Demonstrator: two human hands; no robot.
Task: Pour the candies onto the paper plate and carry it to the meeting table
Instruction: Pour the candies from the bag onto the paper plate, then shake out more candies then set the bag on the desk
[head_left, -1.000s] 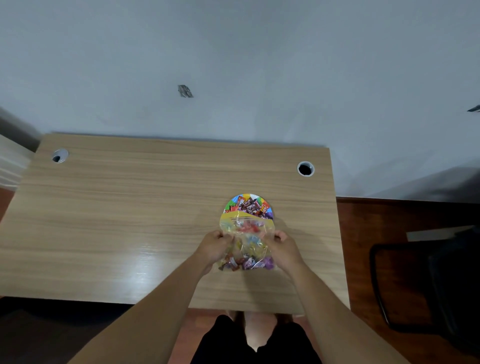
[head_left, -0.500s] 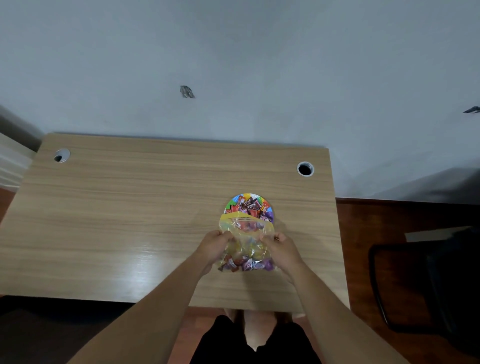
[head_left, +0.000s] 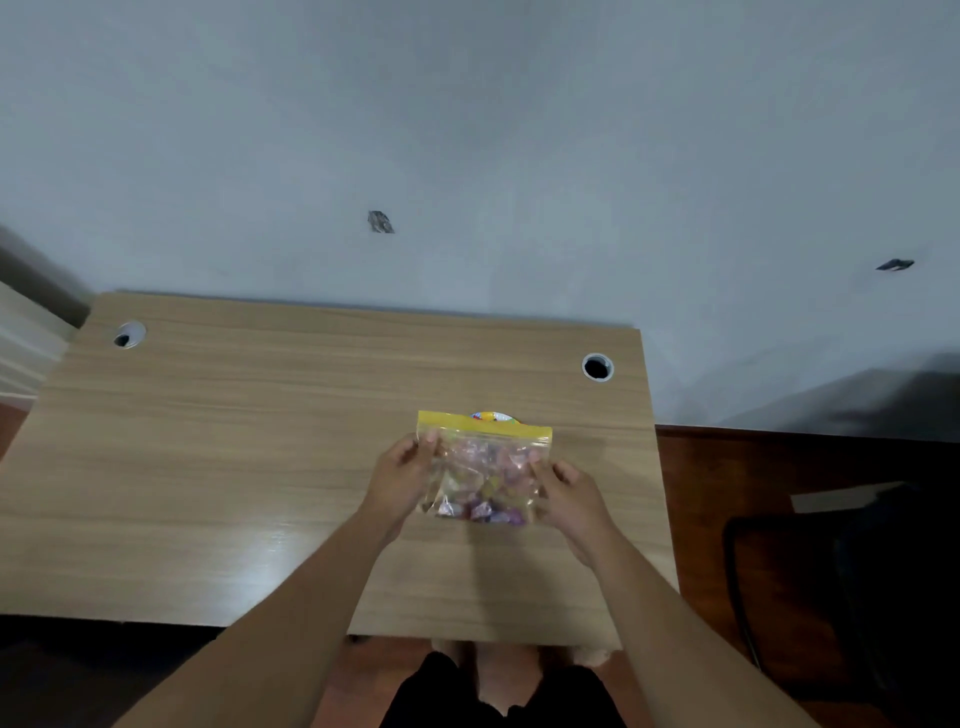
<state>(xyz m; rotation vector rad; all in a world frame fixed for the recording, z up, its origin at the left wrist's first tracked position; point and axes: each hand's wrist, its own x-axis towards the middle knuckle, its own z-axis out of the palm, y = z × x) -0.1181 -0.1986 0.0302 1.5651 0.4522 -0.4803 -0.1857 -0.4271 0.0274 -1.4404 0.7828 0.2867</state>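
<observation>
**Candy bag: handling and grip points**

The candy bag (head_left: 484, 470) is held above the table (head_left: 234, 441), its yellow zip strip at 12 o'clock. Left hand (head_left: 402, 475) and right hand (head_left: 569, 491) pinch its side edges. The film looks soft, slippery and light — grip near the strip. The paper plate (head_left: 493, 416) is mostly hidden behind it.

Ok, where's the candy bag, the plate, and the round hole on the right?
candy bag (head_left: 485, 470): head view, clear middle of the bag.
paper plate (head_left: 492, 416): head view, colourful rim peeking above the bag.
right cable hole (head_left: 597, 368): head view, dark centre of the hole.
</observation>
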